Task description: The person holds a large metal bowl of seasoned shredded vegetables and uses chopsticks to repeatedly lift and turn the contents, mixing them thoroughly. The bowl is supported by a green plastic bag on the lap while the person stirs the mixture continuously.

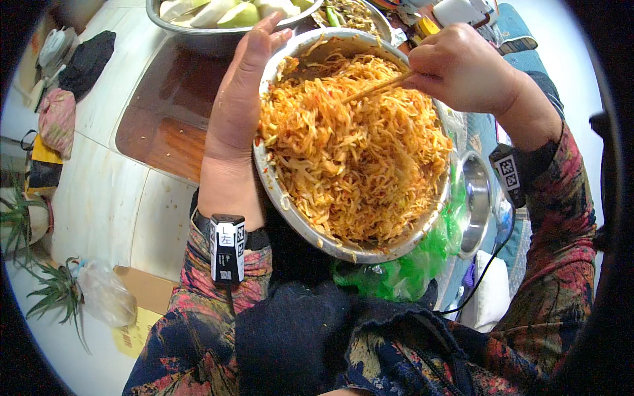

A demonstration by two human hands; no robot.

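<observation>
A round metal basin (271,190) is before me, full of orange-coated shredded vegetable (366,163) with red flecks. My left hand (241,94) lies along the basin's left side, fingers extended past the rim and not wrapped around it. At the upper right, my right hand (458,69) is closed on wooden chopsticks (379,88). Their lower ends reach into the shreds, where the tips are hidden. Some shreds near the tips look blurred. Bits of food cling to the basin's rim.
Above the basin sit a metal bowl (163,22) of pale green cut vegetable pieces and a dish of dark greens (359,17). A green plastic bag (396,274) lies beneath the basin. An empty steel bowl (478,203) stands right. Potted spiky plants (57,287) are left.
</observation>
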